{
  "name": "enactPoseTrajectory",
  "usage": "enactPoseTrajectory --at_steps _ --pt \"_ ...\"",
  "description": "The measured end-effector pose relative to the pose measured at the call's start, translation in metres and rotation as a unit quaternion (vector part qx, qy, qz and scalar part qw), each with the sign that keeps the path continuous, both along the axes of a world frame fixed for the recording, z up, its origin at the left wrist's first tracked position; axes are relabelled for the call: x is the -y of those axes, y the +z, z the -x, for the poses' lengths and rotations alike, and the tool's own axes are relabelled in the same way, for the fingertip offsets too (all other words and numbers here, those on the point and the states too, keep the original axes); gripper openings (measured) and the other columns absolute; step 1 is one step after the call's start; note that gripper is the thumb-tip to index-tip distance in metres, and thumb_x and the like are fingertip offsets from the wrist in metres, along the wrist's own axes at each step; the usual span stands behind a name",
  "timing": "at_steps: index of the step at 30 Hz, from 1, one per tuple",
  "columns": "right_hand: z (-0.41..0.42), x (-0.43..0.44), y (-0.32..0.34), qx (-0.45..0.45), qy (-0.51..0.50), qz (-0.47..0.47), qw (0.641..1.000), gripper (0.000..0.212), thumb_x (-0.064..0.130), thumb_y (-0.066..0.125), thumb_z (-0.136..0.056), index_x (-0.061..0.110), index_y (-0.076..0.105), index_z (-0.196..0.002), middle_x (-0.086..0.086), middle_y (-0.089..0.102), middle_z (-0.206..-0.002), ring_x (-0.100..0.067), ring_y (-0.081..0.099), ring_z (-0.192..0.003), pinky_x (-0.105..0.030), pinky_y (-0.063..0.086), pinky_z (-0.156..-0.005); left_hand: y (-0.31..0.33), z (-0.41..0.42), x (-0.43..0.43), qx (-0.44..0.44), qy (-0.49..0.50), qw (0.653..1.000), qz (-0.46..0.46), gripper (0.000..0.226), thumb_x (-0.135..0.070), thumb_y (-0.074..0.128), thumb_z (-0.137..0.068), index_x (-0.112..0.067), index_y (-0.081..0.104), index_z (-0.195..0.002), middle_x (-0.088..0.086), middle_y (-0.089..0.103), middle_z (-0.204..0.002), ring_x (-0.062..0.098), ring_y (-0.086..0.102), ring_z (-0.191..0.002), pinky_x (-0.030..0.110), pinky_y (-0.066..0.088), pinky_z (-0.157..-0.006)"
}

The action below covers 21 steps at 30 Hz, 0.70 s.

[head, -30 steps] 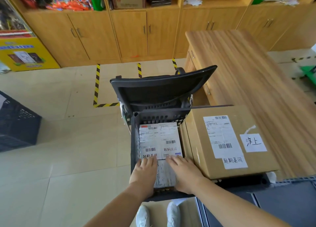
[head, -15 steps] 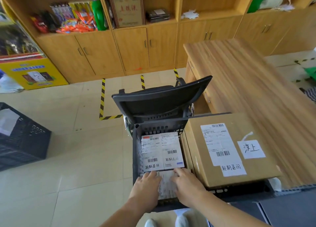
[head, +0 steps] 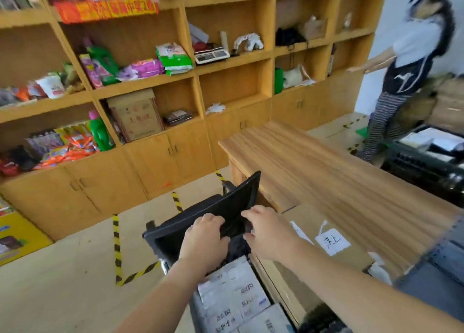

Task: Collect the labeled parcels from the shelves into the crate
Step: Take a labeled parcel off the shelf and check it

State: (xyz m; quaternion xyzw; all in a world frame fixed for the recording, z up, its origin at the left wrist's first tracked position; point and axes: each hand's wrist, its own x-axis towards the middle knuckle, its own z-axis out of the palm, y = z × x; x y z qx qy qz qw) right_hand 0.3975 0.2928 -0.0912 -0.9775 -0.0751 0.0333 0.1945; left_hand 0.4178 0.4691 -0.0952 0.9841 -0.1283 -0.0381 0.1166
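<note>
Black plastic crate (head: 195,312) sits just below both wrists, nearer the body than the hands, w/ white labelled parcels (head: 231,295) lying flat in it, at least two side by side. They carry barcodes and dark handwriting, too blurred to read. Left hand (head: 206,237) and right hand (head: 268,232) hang close together above the crate's far end, fingers half-curled downward, nothing seen in either. Can't tell whether the fingertips touch the black mesh chair back (head: 200,214) right behind them. Just right of the right hand lies a flat brown cardboard box (head: 351,260) w/ a white slip handwritten "汶上" (head: 331,241) and part of a printed label next to it, illegible. Light wooden desk (head: 326,179) runs beyond and right of the right hand. Ahead of both hands, wooden shelves (head: 231,61) hold stock: green bottle (head: 99,131) and bright snack packs up-left of the left hand, a brown carton w/ red characters (head: 135,116) (blurred, not readable), and a white weighing scale (head: 211,54) higher up. Far right of the right hand, a second black crate (head: 421,167) w/ white papers in it, a person (head: 401,69) standing beside it.
</note>
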Motion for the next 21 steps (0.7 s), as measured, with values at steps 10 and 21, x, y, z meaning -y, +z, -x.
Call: enactPoseTrajectory --at_steps 10,21 --pt "0.179 0.079 0.051 0.052 -0.408 0.011 0.911 0.057 0.035 0.051 -0.101 0.03 0.035 -0.155 0.0 0.044 -0.151 -0.029 0.044 -0.134 -0.042 0.04 -0.11 0.036 0.055 0.149 0.065 -0.369 0.923 0.087 0.044 -0.037 0.061 -0.095 -0.026 0.056 -0.137 -0.003 0.056 -0.136 0.024 0.053 -0.125 0.037 0.043 -0.103" --pt "0.618 0.049 0.078 0.057 -0.814 0.098 0.57 0.057 0.035 0.056 -0.096 0.028 0.041 -0.151 0.0 0.051 -0.146 -0.028 0.049 -0.133 -0.041 0.043 -0.108 0.074 0.461 0.291 0.014 -0.763 0.618 0.19 0.039 -0.033 0.063 -0.093 -0.028 0.058 -0.131 -0.006 0.057 -0.132 0.02 0.053 -0.123 0.039 0.046 -0.1"
